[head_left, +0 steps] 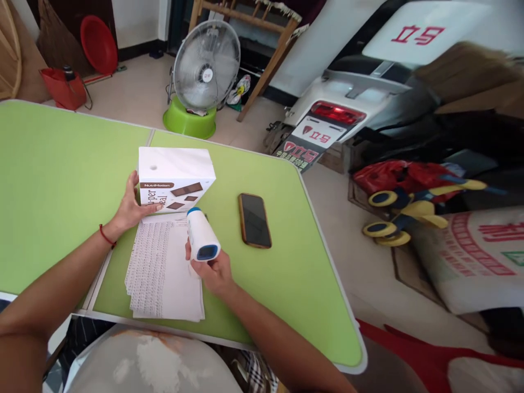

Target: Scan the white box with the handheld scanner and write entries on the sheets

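Observation:
My left hand (pixel 131 207) grips the left side of a white NutriMotion box (pixel 177 166), thumb across its printed front. The box stands upright on the green table (pixel 282 185). In my right hand (pixel 215 270) is a white and blue handheld infrared thermometer (pixel 201 234), its blue nose toward the box and its small screen facing me. Beneath it lies a stack of papers (pixel 164 273) with dense text down the left part; the box hides its top end. A phone (pixel 254 220) in a brown case lies face up to the right.
Beyond the table, a fan (pixel 207 65) stands on a green plastic stool (pixel 190 121). A white scooter (pixel 331 103) is parked at the right, near a printed sack (pixel 470 256) and a blue and yellow wheeled toy (pixel 409 210). A red basin (pixel 99 45) leans at the back left.

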A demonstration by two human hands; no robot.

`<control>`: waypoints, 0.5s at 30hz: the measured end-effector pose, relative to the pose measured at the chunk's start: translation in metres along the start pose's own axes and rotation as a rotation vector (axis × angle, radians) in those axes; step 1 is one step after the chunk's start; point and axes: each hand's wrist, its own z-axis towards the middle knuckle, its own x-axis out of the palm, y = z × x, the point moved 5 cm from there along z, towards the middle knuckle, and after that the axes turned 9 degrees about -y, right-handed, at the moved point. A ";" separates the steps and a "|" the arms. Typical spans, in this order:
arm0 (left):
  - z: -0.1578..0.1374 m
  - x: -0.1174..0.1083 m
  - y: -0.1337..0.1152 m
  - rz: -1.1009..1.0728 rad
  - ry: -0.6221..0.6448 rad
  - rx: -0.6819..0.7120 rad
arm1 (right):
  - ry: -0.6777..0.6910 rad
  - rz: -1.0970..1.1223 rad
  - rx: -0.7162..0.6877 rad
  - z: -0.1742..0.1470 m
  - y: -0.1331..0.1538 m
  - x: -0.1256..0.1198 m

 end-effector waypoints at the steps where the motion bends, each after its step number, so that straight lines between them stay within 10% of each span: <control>1: 0.001 0.002 0.007 -0.179 -0.035 -0.107 | 0.033 0.014 0.005 -0.001 -0.001 0.003; 8: -0.009 -0.014 -0.001 -0.521 -0.339 -0.352 | 0.177 0.113 0.054 -0.013 -0.004 0.010; 15: -0.031 -0.003 -0.006 -0.678 -0.300 -0.673 | 0.074 0.047 0.173 -0.015 -0.001 0.011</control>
